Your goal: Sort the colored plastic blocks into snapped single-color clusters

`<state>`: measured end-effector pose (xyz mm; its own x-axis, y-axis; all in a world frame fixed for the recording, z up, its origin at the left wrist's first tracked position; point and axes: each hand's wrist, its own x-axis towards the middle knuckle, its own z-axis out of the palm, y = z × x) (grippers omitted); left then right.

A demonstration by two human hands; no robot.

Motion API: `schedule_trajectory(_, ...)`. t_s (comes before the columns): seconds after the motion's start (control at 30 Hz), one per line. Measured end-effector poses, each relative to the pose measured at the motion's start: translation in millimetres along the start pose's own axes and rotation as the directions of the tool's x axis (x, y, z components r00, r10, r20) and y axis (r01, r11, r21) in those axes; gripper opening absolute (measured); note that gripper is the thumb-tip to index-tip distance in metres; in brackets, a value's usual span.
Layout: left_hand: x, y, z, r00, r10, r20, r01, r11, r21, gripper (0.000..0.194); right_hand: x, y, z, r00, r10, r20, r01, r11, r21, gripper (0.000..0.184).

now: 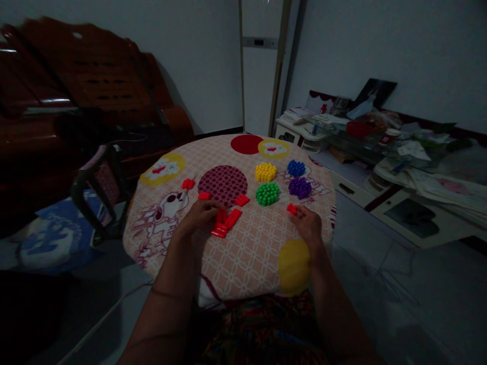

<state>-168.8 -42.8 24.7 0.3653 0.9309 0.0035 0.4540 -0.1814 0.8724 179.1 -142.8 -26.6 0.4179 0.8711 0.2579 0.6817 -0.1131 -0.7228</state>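
Observation:
My right hand (pixel 309 222) is over the right side of the round table, its fingertips pinched on a small red plastic piece (pixel 291 208). My left hand (pixel 203 215) is left of the middle, fingers bent together at a group of red plastic pieces (pixel 231 219); whether it grips one is hidden. Other red pieces lie around it: one (pixel 204 195) just beyond the fingers, one (pixel 242 200) to the right and a small cluster (pixel 188 183) farther left. Round-topped pegs stand in tight groups: yellow (pixel 265 172), green (pixel 267 193), blue (pixel 296 168) and purple (pixel 300 187).
A patterned cloth covers the round table (pixel 243 263). At left are a folding chair (pixel 101 187) and a carved wooden sofa (pixel 102 76). A cluttered low cabinet (pixel 353 190) stands to the right. A tall white unit (pixel 261 76) is behind the table.

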Motion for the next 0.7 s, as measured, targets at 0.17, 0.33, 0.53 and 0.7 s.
schedule_trajectory(0.17,-6.2,7.8,2.0,1.0,0.024,0.007,-0.022,0.988,-0.152,0.021,-0.7,2.3,3.4,0.999,-0.008,-0.045,0.008,1.0,-0.01,0.03)
schedule_trajectory(0.33,3.6,0.9,10.5,1.0,-0.018,0.0,0.018,0.991,-0.129,0.031,-0.1,3.0,4.1,0.999,-0.025,-0.042,0.024,0.999,-0.034,0.03)
schedule_trajectory(0.53,6.1,-7.8,5.8,0.992,0.035,-0.124,-0.006,0.974,0.226,0.033,-0.6,-4.7,2.5,0.998,-0.039,-0.052,0.034,0.996,-0.088,0.028)
schedule_trajectory(0.7,3.9,-2.9,5.8,0.986,0.147,-0.076,-0.115,0.939,0.324,0.055,1.2,-5.6,1.7,0.999,-0.029,-0.043,0.024,0.993,-0.114,0.03)
